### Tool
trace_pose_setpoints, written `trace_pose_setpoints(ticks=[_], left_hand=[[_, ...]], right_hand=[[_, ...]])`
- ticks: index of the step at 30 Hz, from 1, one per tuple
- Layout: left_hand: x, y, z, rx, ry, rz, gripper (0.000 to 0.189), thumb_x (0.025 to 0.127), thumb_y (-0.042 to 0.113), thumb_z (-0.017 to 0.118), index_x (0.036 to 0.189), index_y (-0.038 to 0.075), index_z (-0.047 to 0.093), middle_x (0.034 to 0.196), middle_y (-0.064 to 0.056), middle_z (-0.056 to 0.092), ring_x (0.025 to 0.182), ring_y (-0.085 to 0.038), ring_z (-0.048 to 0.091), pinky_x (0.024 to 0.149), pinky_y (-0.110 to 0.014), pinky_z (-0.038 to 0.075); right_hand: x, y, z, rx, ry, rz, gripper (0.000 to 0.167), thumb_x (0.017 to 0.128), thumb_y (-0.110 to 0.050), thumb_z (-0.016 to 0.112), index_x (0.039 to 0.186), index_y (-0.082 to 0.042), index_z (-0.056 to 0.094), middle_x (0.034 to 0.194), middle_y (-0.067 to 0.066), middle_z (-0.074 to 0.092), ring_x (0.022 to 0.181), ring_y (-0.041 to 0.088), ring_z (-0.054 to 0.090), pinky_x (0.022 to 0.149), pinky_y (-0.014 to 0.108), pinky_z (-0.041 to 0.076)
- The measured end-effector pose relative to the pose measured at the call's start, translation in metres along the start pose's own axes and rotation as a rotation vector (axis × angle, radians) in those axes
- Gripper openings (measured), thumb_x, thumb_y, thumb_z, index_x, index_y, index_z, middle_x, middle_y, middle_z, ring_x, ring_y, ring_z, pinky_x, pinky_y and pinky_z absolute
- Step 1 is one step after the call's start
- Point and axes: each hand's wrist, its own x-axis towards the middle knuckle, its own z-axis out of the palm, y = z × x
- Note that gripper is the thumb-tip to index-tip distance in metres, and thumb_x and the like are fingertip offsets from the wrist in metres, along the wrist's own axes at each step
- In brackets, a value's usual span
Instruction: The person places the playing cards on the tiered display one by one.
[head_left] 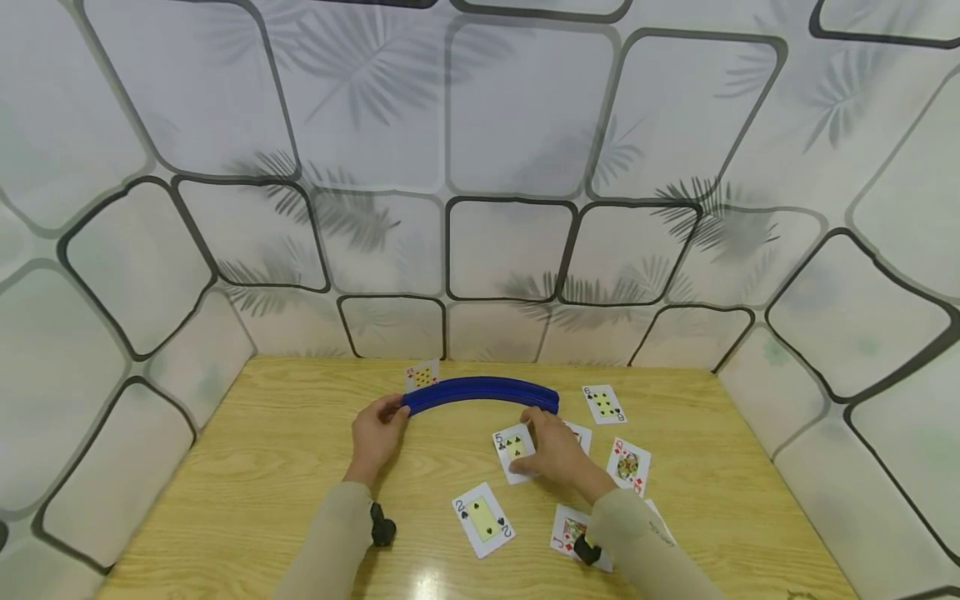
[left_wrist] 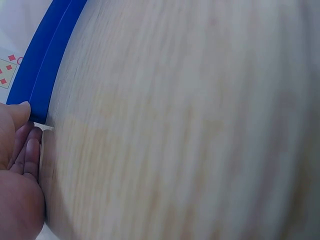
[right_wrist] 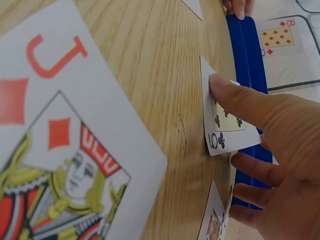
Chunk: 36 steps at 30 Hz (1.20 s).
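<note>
Left hand point(head_left: 377, 435): pinching the left end of the blue card holder point(head_left: 480, 388) between thumb and fingers.
Right hand point(head_left: 561, 454): holding the five of clubs point(head_left: 512, 448) by one side, with the thumb laid on its face and the other fingers spread behind.
Five of clubs: tilted up from the table point(head_left: 300, 467), near the holder's right end.
Blue card holder: curved, lying crosswise between both hands.
Diamonds card point(head_left: 422, 375): upright at the holder's left end; whether seated in a groove or just behind, hard to tell from here.
Loose cards: flat on the wood; two of spades point(head_left: 483, 521), jack of diamonds point(head_left: 570, 531), red court card point(head_left: 628, 468), black six point(head_left: 603, 405).
Card handling: probably light, springy, slick-faced and easily creased; best taken near one edge, thumb against forefinger, without squeezing into a bend.
Holder handling: apparently stiff plastic, likely light enough to skid under a one-sided push; best steadied by an end.
</note>
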Motion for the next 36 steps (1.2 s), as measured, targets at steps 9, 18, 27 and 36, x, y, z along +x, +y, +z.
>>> trace_pose_setpoints(ticks=[9, 18, 27, 36], left_hand=[[0.001, -0.001, 0.001, -0.017, 0.0, 0.0, 0.028, 0.1, 0.008, 0.071, 0.127, -0.002, 0.073, 0.118, -0.022, 0.075, 0.109, -0.036, 0.071, 0.097, -0.048, 0.058], [0.002, -0.003, 0.002, -0.018, 0.007, 0.003, 0.027, 0.099, 0.007, 0.072, 0.126, -0.001, 0.073, 0.118, -0.021, 0.076, 0.108, -0.036, 0.072, 0.096, -0.046, 0.059], [0.001, -0.001, 0.001, -0.011, 0.0, -0.007, 0.028, 0.101, 0.008, 0.071, 0.126, -0.002, 0.073, 0.119, -0.021, 0.075, 0.109, -0.036, 0.071, 0.097, -0.046, 0.058], [-0.002, 0.002, 0.0, 0.001, 0.001, 0.016, 0.027, 0.101, 0.007, 0.071, 0.126, -0.003, 0.073, 0.116, -0.022, 0.076, 0.106, -0.036, 0.072, 0.094, -0.043, 0.058]], right_hand=[[0.003, -0.001, -0.001, 0.115, 0.016, -0.04, 0.055, 0.088, -0.011, 0.086, 0.132, -0.006, 0.054, 0.093, 0.004, 0.067, 0.074, 0.015, 0.057, 0.067, 0.032, 0.049], [0.008, 0.003, -0.009, 0.226, 0.082, -0.135, 0.031, 0.098, 0.002, 0.067, 0.126, -0.006, 0.056, 0.092, 0.003, 0.065, 0.076, 0.013, 0.056, 0.068, 0.028, 0.049], [0.014, -0.006, -0.015, 0.319, 0.128, -0.129, 0.031, 0.098, -0.001, 0.07, 0.126, -0.005, 0.058, 0.097, 0.004, 0.073, 0.086, 0.015, 0.067, 0.074, 0.031, 0.054], [0.021, -0.018, -0.017, 0.335, 0.14, -0.105, 0.025, 0.099, -0.004, 0.072, 0.122, -0.009, 0.066, 0.106, 0.006, 0.073, 0.093, 0.018, 0.07, 0.081, 0.036, 0.058]])
